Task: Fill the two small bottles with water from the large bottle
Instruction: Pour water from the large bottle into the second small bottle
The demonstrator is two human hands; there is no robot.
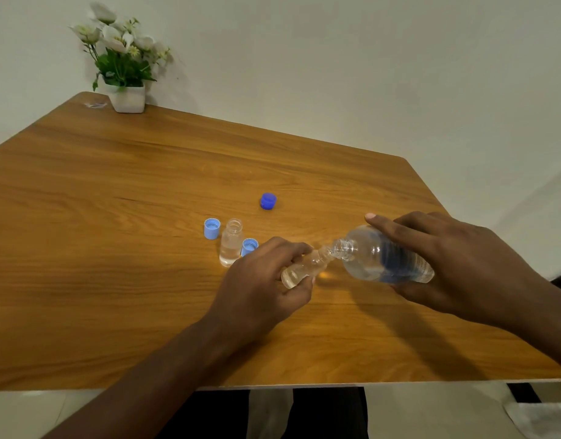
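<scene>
Far left of my left grip (263, 286), a white flower pot (127, 98) stands at the wooden worktop's (114, 217) back corner, against a plain pale wall (367, 74). Just left of that grip are a light-blue cap (212, 228), an upright small bottle (231, 242) part full, and a second cap (250, 246). A dark blue cap (268, 201) lies beyond. My left grip curls round the tilted small bottle (304, 267). My right grip (456, 267) clamps the large bottle (380, 256), tipped mouth to mouth.

The left grip (260, 285) hides much of the tilted small bottle (306, 267) and part of the near cap (250, 245), the right grip (462, 264) covers the base of the large bottle (367, 258), whose label print is too blurred to read, and the worktop (114, 217) runs off the left edge.
</scene>
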